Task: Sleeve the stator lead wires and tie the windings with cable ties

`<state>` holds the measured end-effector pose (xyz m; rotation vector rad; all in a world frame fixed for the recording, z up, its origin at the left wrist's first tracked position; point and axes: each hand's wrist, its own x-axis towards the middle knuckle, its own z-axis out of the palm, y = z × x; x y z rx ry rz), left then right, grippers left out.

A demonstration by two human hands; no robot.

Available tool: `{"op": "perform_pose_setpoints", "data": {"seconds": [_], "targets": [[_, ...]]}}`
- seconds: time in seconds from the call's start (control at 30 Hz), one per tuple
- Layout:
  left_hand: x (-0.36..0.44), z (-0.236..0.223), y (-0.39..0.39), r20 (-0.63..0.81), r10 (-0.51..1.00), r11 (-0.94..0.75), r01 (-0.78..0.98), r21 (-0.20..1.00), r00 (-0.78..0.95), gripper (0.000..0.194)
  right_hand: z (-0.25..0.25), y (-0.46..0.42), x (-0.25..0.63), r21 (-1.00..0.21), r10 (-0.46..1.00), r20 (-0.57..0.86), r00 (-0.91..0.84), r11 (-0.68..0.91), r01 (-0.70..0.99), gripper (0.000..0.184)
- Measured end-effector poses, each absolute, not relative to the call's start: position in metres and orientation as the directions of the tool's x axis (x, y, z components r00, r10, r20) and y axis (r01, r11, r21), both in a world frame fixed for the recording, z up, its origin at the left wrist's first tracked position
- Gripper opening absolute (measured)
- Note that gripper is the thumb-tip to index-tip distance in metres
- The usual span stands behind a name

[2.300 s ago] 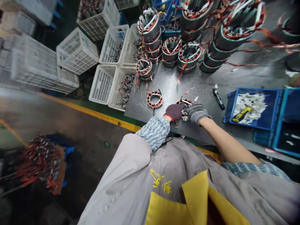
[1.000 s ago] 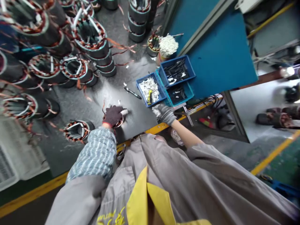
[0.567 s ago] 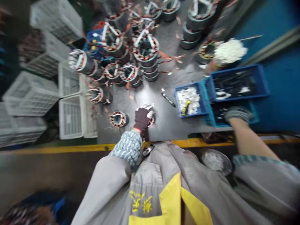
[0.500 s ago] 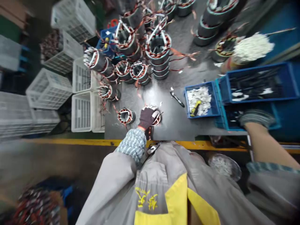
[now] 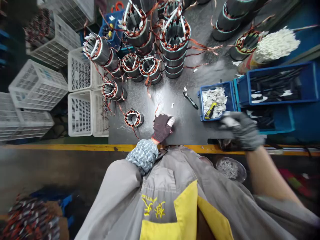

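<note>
My left hand point(image 5: 163, 127), in a dark glove with white fingertips, is closed over a wound motor stator at the table's front edge. The hand covers nearly all of it; a thin copper lead shows above the knuckles. Left of it stands another small stator point(image 5: 133, 118) with copper windings, white strips and a loose orange lead. My right hand point(image 5: 243, 130), in a grey glove, is smeared by motion near the blue box of white paper pieces point(image 5: 217, 100). Whether its fingers hold anything does not show. A yellow-and-black tool point(image 5: 210, 110) lies on the paper pieces.
Stacked stators point(image 5: 174, 50) stand at the back. A black pen-like tool point(image 5: 190, 100) lies mid-table. At right are a blue bin of dark strips point(image 5: 280, 86) and a bundle of white sticks point(image 5: 278, 45). White crates point(image 5: 80, 113) flank the left; a yellow edge point(image 5: 75, 148) runs in front.
My right hand has come out of the lower bin at right and moved left toward the paper box. My left hand stays at the stator, now covering more of it. The view has shifted slightly.
</note>
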<state>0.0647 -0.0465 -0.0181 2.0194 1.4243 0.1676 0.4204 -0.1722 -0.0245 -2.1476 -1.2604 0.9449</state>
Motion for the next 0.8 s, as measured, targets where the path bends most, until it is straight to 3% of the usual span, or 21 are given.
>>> {"op": "perform_pose_setpoints", "data": {"seconds": [0.03,0.1,0.2,0.33,0.5,0.67,0.8], "targets": [[0.069,-0.01,-0.051,-0.295,0.848,-0.179,0.761,0.623,0.441,0.035,-0.022,-0.166,0.387,-0.804,0.9,-0.332,0.282,-0.426,0.414,0.068],[0.074,0.003,-0.059,-0.353,0.764,-0.139,0.673,0.727,0.54,0.037,-0.02,-0.151,0.329,-0.904,0.945,-0.298,0.138,-0.326,0.277,0.05],[0.066,0.016,-0.066,-0.419,0.72,0.024,0.583,0.812,0.553,0.046,-0.017,-0.134,0.283,-0.94,0.987,-0.161,0.021,-0.16,0.303,0.037],[0.048,0.019,-0.07,-0.517,0.742,0.28,0.503,0.818,0.427,0.058,-0.015,-0.133,0.272,-0.942,0.991,-0.06,-0.121,-0.016,0.335,0.033],[0.038,0.019,-0.071,-0.486,0.746,0.206,0.537,0.818,0.455,0.056,-0.014,-0.132,0.261,-0.885,0.979,-0.118,-0.165,-0.028,0.466,0.029],[0.039,0.016,-0.074,-0.547,0.728,0.373,0.43,0.822,0.414,0.057,-0.01,-0.128,0.254,-0.896,0.979,-0.114,-0.167,-0.029,0.443,0.029],[0.04,0.013,-0.08,-0.546,0.74,0.375,0.433,0.82,0.393,0.055,-0.013,-0.133,0.256,-0.884,0.973,-0.151,-0.176,-0.054,0.464,0.029]]}}
